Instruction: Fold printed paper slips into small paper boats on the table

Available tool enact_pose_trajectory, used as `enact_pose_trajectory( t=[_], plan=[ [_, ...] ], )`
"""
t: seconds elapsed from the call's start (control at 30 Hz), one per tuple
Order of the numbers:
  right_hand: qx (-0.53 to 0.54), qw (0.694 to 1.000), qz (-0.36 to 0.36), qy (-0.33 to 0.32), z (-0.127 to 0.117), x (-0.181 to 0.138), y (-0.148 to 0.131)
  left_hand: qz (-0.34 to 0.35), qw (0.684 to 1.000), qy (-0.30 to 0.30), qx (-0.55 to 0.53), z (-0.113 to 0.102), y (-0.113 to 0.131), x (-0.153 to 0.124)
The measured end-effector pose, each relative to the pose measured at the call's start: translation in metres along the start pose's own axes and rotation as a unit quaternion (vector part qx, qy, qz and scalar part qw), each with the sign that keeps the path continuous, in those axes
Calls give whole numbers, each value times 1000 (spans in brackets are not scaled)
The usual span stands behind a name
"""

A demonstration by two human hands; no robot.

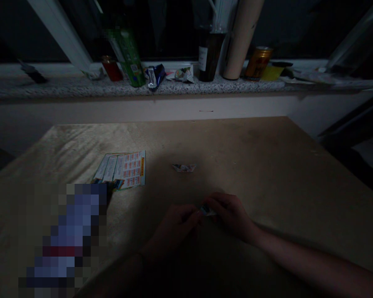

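Note:
Between my hands is a small piece of folded printed paper (207,210), dark and white where it shows. My left hand (180,221) pinches its left end with thumb and fingertips. Over its right side, my right hand (228,213) has its fingers closed on it, hiding much of the paper. Beyond my hands a small folded paper boat (184,168) sits on the table (251,165). Farther left lie printed sheets (127,169) with columns of text, partly overlapping.
A pixelated blue object (71,236) covers the table's left front. Behind the table, a speckled windowsill (174,87) bears a green bottle (132,58), a dark bottle (209,58), a cardboard tube (244,37), a gold can (257,62), a red jar (112,68) and crumpled wrappers (155,76).

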State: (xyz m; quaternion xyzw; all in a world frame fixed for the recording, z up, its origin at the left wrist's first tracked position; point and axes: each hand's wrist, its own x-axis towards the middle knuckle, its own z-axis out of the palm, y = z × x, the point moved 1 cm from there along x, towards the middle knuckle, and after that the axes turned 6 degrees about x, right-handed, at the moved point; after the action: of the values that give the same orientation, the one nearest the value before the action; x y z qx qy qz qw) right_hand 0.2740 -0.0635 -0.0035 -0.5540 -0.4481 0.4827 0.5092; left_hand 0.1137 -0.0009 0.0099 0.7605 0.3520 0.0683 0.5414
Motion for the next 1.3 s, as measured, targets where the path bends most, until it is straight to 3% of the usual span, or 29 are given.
enact_pose_trajectory(
  t=[0.23,0.4,0.77,1.1,1.3],
  plan=[
    [59,998,35,11,-1,3,0,1,1000,23,-21,1,2,0],
    [65,997,7,-39,-1,3,-1,-16,996,82,-30,0,4,0],
    [44,994,46,-90,-2,-1,0,-3,998,54,-6,2,3,-1],
    [-23,998,37,-36,-3,-2,6,-6,999,52,-13,1,4,-1],
    [-29,998,33,-43,-1,-2,3,-1,999,54,3,1,7,-1]
  ],
)
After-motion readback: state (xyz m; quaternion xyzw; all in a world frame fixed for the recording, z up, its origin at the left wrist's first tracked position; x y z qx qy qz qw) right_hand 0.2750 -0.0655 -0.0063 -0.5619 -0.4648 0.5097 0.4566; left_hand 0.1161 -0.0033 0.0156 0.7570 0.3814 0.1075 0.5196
